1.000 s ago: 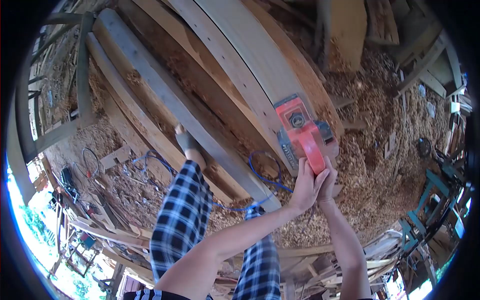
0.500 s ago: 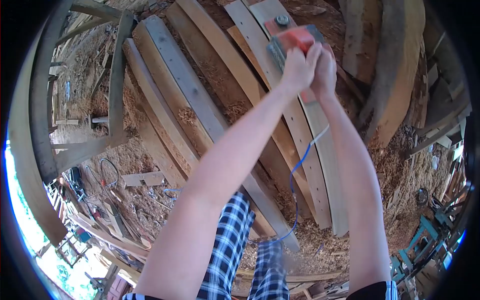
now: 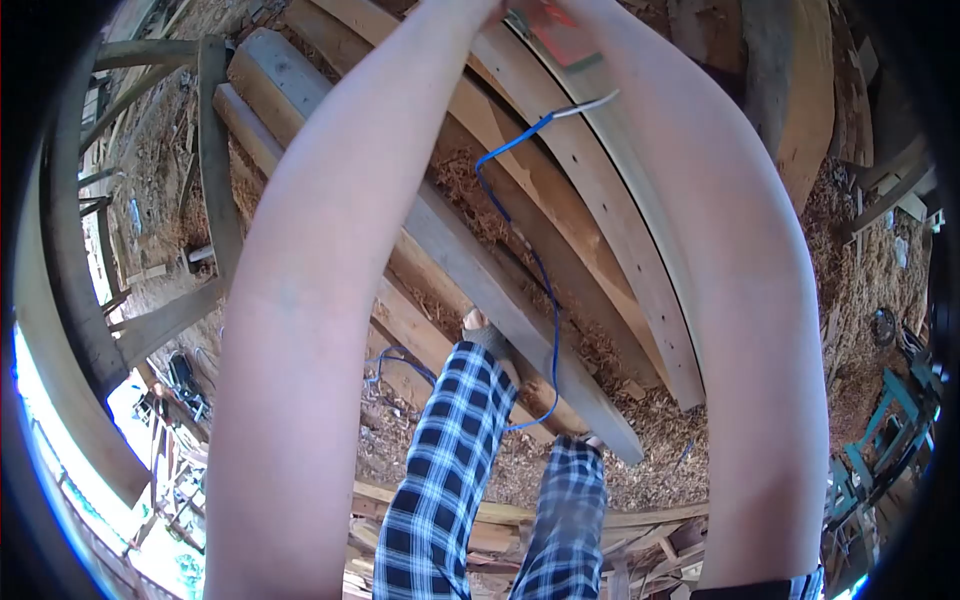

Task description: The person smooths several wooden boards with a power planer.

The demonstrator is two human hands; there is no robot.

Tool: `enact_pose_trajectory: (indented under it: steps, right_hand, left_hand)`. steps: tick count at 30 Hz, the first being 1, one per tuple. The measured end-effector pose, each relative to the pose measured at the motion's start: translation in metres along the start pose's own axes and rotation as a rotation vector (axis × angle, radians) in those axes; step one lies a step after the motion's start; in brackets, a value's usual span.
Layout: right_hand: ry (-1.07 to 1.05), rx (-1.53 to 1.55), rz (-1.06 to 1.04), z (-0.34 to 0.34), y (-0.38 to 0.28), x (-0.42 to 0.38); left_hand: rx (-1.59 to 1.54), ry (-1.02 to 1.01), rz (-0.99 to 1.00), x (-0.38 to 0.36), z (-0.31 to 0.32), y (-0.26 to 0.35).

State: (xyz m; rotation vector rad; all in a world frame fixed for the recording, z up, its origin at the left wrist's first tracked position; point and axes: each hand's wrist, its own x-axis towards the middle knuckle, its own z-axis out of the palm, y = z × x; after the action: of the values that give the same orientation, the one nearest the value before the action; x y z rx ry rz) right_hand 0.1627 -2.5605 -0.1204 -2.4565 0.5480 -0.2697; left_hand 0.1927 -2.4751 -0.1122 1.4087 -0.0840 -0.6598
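A red power planer (image 3: 568, 32) shows at the top edge, partly cut off, on a long pale board (image 3: 655, 240). My left hand (image 3: 490, 8) and my right hand (image 3: 590, 8) reach the top edge on either side of it. Only parts near the wrists show; the fingers are out of view, so their grip cannot be seen. A blue cord (image 3: 548, 280) with a pale end section hangs in a curve across the boards. Beside the pale board lies a board with a row of small holes (image 3: 600, 185).
More long beams (image 3: 500, 270) lie side by side among wood shavings (image 3: 650, 480). A wooden frame (image 3: 212, 150) stands at the left, and blue-green metal parts (image 3: 880, 420) are at the right. My legs in checked trousers (image 3: 450, 450) are below.
The planer and both my hands have moved up to the top edge of the view, and my forearms now fill more of it. The cord's upper end has shifted up and left.
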Motion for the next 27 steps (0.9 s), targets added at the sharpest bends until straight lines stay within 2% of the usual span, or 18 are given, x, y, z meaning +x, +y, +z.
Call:
enact_pose_trajectory:
  steps: [1,2,4,5,6,8,10,12,14,21,23,25,26,27]
  right_hand:
    - [0.011,-0.049,-0.006,-0.008,0.012,-0.016]
    - [0.017,0.002,-0.006,-0.006,0.038,-0.023]
    - [-0.115,0.621,0.299,-0.019,0.083,-0.055]
    - [-0.049,0.317,0.036,-0.034,0.092,-0.081]
    - [0.022,0.008,-0.221,-0.053,0.099,-0.112]
    - [0.080,0.091,-0.194,-0.089,0.117,-0.172]
    - [-0.008,0.204,-0.128,-0.127,0.133,-0.230]
    - [-0.069,0.296,-0.008,-0.162,0.153,-0.289]
    - [-0.054,0.427,0.048,-0.182,0.191,-0.346]
    - [-0.025,0.424,0.315,-0.280,0.258,-0.543]
    - [0.017,0.448,0.378,-0.295,0.274,-0.594]
    - [0.039,0.463,0.427,-0.314,0.283,-0.643]
    - [0.033,0.466,0.421,-0.325,0.288,-0.668]
    - [0.005,0.364,0.448,-0.335,0.293,-0.693]
  left_hand:
    - [-0.018,-0.028,-0.010,-0.011,0.011,-0.011]
    - [0.054,-0.014,0.089,-0.024,0.025,-0.022]
    - [0.316,0.072,0.138,-0.061,0.056,-0.047]
    - [0.219,0.064,0.365,-0.072,0.074,-0.071]
    - [0.327,0.222,0.224,-0.101,0.097,-0.073]
    - [0.156,0.096,0.221,-0.154,0.136,-0.086]
    - [0.230,0.130,0.281,-0.192,0.176,-0.126]
    - [0.303,0.229,0.257,-0.253,0.221,-0.147]
    - [0.289,0.207,0.231,-0.314,0.262,-0.161]
    - [0.273,-0.022,0.049,-0.493,0.375,-0.221]
    - [0.304,-0.074,0.053,-0.537,0.394,-0.239]
    - [0.390,-0.237,-0.099,-0.582,0.406,-0.249]
    - [0.391,-0.228,-0.098,-0.603,0.410,-0.249]
    - [0.457,-0.337,-0.156,-0.623,0.408,-0.245]
